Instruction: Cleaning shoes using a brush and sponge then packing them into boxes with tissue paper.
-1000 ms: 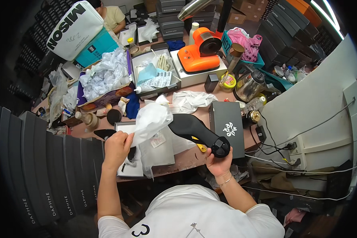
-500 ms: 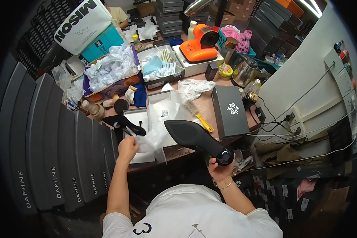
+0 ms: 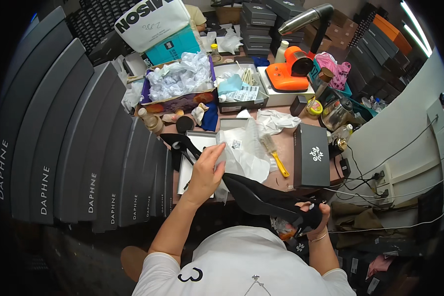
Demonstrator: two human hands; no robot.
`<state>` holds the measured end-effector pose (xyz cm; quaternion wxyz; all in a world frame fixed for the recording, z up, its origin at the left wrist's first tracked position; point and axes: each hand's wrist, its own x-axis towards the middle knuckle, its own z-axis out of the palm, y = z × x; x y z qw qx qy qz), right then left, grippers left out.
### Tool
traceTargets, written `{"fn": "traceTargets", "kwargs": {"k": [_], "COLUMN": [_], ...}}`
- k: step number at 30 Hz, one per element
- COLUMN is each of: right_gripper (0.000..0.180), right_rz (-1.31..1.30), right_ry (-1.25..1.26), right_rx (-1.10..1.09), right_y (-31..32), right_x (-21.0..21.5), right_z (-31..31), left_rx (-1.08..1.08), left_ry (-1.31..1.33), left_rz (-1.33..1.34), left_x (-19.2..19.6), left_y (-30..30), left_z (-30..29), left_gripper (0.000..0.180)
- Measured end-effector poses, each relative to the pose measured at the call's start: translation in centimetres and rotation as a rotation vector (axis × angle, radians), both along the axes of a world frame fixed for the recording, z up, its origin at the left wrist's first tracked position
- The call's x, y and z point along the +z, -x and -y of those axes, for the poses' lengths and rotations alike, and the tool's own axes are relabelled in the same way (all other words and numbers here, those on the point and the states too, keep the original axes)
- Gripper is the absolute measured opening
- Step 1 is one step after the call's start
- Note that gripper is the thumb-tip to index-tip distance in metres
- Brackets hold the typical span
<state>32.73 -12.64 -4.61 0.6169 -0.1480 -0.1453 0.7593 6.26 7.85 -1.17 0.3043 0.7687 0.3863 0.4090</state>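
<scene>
My right hand [image 3: 321,221] grips a black pointed shoe [image 3: 256,195] at its heel end, in front of the table edge. The shoe's toe points left toward my left hand [image 3: 205,172]. White tissue paper [image 3: 246,158] lies bunched behind that hand, and a bit of it shows at my left fingertips, which are closed together. A second black pointed shoe [image 3: 181,143] rests at the left over an open shallow box [image 3: 185,175], partly hidden by my left hand.
A yellow-handled brush [image 3: 280,165] and a dark lidded box [image 3: 312,155] sit to the right. Behind stand a box of crumpled paper [image 3: 180,93], an orange machine [image 3: 288,76] and a kettle [image 3: 336,113]. Stacked grey shoeboxes [image 3: 74,163] line the left; cables [image 3: 375,185] hang at right.
The shoe in my right hand has turned from sole-up to show its side and opening. My left hand has moved right, close to the toe. The view has shifted left.
</scene>
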Motion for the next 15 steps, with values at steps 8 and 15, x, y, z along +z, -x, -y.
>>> {"fn": "traceTargets", "kwargs": {"k": [8, 15], "right_gripper": [0.069, 0.063], "right_rz": [-0.241, -0.362], "right_ry": [-0.063, 0.213], "right_rx": [0.01, -0.075], "right_y": [2.9, 4.9], "right_x": [-3.1, -5.3], "right_z": [-0.7, -4.3], "left_rx": [0.007, 0.12], "left_ry": [-0.114, 0.43], "left_rz": [-0.748, -0.177], "left_x": [-9.1, -7.9], "left_y": [8.9, 10.5], "left_z": [-5.3, -1.3], "left_gripper": [0.034, 0.036]}}
